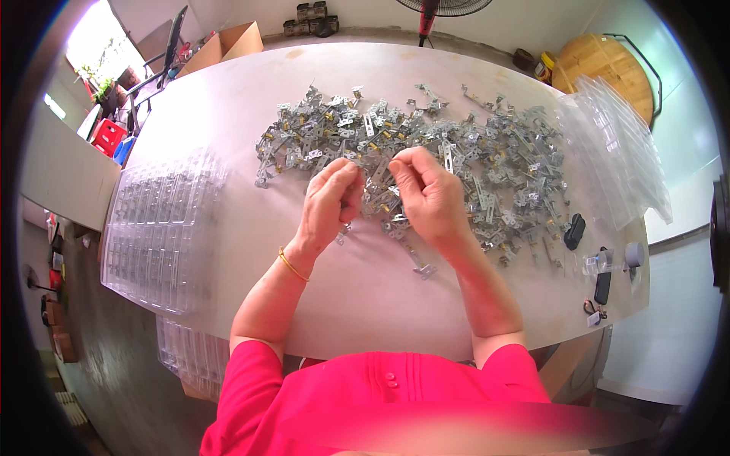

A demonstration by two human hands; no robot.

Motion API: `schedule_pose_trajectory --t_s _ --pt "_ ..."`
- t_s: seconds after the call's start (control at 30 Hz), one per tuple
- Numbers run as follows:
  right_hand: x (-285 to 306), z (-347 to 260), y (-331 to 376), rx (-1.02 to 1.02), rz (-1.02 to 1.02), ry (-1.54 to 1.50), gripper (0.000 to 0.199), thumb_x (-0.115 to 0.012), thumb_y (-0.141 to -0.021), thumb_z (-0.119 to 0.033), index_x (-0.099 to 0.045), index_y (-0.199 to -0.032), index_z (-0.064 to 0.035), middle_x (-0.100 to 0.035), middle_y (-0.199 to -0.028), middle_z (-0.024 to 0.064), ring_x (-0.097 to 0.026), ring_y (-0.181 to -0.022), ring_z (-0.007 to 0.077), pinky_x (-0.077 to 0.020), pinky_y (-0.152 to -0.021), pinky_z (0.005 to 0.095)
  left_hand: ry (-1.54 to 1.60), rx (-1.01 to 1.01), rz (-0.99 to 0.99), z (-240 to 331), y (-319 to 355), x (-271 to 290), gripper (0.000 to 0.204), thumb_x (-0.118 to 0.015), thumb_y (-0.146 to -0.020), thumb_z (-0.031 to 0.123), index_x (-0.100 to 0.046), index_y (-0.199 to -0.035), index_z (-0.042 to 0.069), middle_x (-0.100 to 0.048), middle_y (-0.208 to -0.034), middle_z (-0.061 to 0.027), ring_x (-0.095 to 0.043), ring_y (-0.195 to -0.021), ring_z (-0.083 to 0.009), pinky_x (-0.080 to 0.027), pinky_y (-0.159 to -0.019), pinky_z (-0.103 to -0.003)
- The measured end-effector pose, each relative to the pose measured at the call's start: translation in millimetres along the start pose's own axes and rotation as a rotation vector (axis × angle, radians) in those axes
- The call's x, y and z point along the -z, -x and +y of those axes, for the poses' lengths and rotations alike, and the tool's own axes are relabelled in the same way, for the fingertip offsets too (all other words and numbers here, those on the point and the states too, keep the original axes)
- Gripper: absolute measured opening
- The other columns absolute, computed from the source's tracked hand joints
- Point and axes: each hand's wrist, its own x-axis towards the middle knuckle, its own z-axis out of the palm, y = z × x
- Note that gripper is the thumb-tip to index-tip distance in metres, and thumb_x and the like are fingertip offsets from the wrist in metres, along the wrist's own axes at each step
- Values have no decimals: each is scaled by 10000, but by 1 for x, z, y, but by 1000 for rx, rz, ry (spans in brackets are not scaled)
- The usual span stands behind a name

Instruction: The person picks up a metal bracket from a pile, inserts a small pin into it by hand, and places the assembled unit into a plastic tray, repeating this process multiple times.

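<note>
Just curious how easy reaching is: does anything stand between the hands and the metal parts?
Nothing visible does: the left hand and the right hand are at the near side of the pile of metal parts, and the clear plastic trays sit off to the left.

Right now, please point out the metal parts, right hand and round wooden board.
Metal parts (513, 163): head view, heap's right side.
Right hand (435, 197): head view, back of hand.
Round wooden board (603, 74): head view, flat face.

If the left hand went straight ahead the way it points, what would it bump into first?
Probably the metal parts just beyond the left hand, though its height above them is unclear.
</note>
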Motion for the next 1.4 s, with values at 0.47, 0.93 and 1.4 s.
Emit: schedule_pose_trajectory --t_s 0.47,0.93,1.4 --pt "0 -4 1 -18 -92 103 103 -657 -992 -166 -623 -962 -73 -642 -687 146 -642 -576 306 -466 -534 392 42 -25 -24 -1 3 4 286 -515 -1056 287 -549 -885 60 -462 -688 23 -389 -562 -66 -314 -493 -240" --pt "16 -2 -5 -334 -343 -323 167 -509 -1060 -126 -618 -1154 -40 -658 -903 46 -624 -757 108 -527 -671 288 -620 -442 -6 -3 8 -8 165 -599 -1008 160 -591 -971 -1 -532 -733 -111 -507 -641 -183 -459 -616 -340" --pt "9 11 -7 -70 -138 -306 107 -654 -1016 -129 -662 -1071 -37 -633 -872 -44 -548 -806 33 -445 -717 209 -879 -702 -68 -8 9 -15 148 -677 -908 102 -554 -860 33 -563 -693 -133 -595 -585 -328 -453 -536 -417"
